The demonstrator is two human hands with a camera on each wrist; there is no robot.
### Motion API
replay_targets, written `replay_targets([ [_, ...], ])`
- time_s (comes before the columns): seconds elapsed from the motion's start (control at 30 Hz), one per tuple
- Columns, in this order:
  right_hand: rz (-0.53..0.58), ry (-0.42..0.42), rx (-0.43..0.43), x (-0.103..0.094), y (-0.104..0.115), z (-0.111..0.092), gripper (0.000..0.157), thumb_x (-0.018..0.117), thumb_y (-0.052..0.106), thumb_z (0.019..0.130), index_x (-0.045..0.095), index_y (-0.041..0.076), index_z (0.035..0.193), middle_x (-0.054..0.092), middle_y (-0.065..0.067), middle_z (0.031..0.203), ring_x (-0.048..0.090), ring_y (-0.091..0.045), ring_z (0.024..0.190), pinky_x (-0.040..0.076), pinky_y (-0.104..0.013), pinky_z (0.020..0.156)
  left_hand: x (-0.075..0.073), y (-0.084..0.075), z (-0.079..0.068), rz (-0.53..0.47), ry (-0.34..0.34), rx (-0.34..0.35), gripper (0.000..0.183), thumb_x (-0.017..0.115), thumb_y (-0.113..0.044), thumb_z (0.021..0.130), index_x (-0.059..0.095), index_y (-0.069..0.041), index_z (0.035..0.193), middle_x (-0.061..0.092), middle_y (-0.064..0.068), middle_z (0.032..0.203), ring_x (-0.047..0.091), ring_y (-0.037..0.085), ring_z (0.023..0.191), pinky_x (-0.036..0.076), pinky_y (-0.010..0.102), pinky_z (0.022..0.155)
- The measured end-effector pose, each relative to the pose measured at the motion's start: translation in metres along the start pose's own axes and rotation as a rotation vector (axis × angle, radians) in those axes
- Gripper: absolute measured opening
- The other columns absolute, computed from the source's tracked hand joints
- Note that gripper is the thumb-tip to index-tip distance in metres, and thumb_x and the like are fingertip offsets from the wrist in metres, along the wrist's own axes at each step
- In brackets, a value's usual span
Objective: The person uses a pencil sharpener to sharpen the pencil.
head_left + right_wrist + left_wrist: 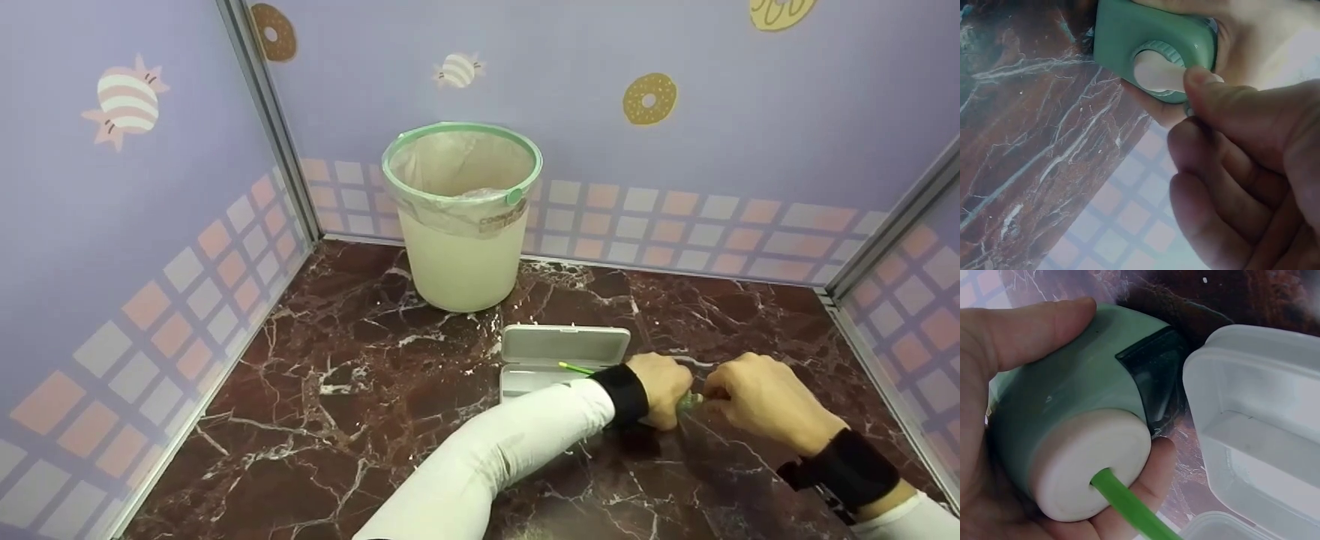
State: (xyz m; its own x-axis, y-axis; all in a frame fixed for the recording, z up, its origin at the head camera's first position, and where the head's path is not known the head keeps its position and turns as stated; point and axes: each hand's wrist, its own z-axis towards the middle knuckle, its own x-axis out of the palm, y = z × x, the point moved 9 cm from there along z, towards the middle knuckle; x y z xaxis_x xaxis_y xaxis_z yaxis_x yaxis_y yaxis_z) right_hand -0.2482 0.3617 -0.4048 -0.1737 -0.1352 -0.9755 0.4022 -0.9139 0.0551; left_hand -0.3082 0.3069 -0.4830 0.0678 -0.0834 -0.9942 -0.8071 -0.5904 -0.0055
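Observation:
My left hand grips a green crank pencil sharpener, fingers and thumb wrapped around its body. A green pencil sticks out of the hole in its pale round front; its yellow end shows in the head view. A dark see-through window is on the sharpener's side. At the back, my right hand pinches the pale crank handle between thumb and forefinger. In the head view both hands hide most of the sharpener. Beside the left hand lies a white hinged case with its lid raised.
Behind the case stands a cream bucket with a green rim and a plastic liner. Dark red marble-patterned tabletop lies underneath, with small white specks near the bucket. Printed panels enclose the back and sides.

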Motion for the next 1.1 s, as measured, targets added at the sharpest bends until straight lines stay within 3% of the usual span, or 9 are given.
replay_targets([
  [0.17, -0.033, -0.045, 0.005, -0.003, -0.004, 0.004, 0.030, 0.092, 0.005, 0.073, 0.074, 0.028, 0.068, 0.063, 0.016, 0.064, 0.050, -0.005, 0.058, 0.044, -0.037, 0.052, -0.006, 0.000, -0.006, -0.008, -0.018, 0.007, 0.038, 0.090, -0.033, 0.077, 0.053, -0.031, 0.071, 0.069, -0.012, 0.082, 0.067, 0.012, 0.076, 0.058, 0.030, 0.064],
  [0.4, -0.050, -0.066, -0.011, 0.000, -0.006, 0.011, 0.032, 0.087, -0.002, 0.072, 0.069, 0.024, 0.065, 0.059, 0.013, 0.061, 0.046, -0.008, 0.056, 0.040, -0.035, 0.051, -0.008, 0.002, -0.011, -0.040, -0.040, 0.004, 0.037, 0.089, -0.030, 0.077, 0.053, -0.031, 0.073, 0.070, -0.011, 0.084, 0.069, 0.013, 0.078, 0.058, 0.029, 0.066],
  [0.6, -0.041, -0.074, 0.026, 0.012, -0.017, 0.015, 0.028, 0.084, 0.000, 0.074, 0.070, 0.022, 0.065, 0.062, 0.010, 0.063, 0.054, -0.012, 0.058, 0.047, -0.044, 0.052, -0.015, -0.002, -0.019, -0.005, -0.062, 0.007, 0.025, 0.091, -0.033, 0.077, 0.068, -0.033, 0.086, 0.078, -0.013, 0.091, 0.072, 0.013, 0.081, 0.062, 0.029, 0.070],
  [0.77, -0.035, -0.053, 0.040, 0.023, -0.025, 0.017, 0.027, 0.084, -0.001, 0.072, 0.070, 0.020, 0.063, 0.060, 0.007, 0.061, 0.054, -0.015, 0.057, 0.047, -0.046, 0.052, -0.014, -0.007, -0.019, 0.023, -0.050, 0.018, 0.025, 0.089, -0.035, 0.079, 0.072, -0.034, 0.097, 0.079, -0.013, 0.097, 0.073, 0.012, 0.085, 0.062, 0.028, 0.072],
  [1.1, 0.041, -0.049, 0.056, 0.041, -0.032, 0.019, 0.032, 0.083, 0.000, 0.071, 0.065, 0.025, 0.060, 0.056, 0.010, 0.060, 0.047, -0.011, 0.056, 0.041, -0.037, 0.052, -0.006, -0.003, -0.011, 0.019, -0.052, 0.015, 0.019, 0.088, -0.032, 0.079, 0.070, -0.033, 0.085, 0.079, -0.012, 0.093, 0.074, 0.014, 0.082, 0.061, 0.030, 0.067],
])
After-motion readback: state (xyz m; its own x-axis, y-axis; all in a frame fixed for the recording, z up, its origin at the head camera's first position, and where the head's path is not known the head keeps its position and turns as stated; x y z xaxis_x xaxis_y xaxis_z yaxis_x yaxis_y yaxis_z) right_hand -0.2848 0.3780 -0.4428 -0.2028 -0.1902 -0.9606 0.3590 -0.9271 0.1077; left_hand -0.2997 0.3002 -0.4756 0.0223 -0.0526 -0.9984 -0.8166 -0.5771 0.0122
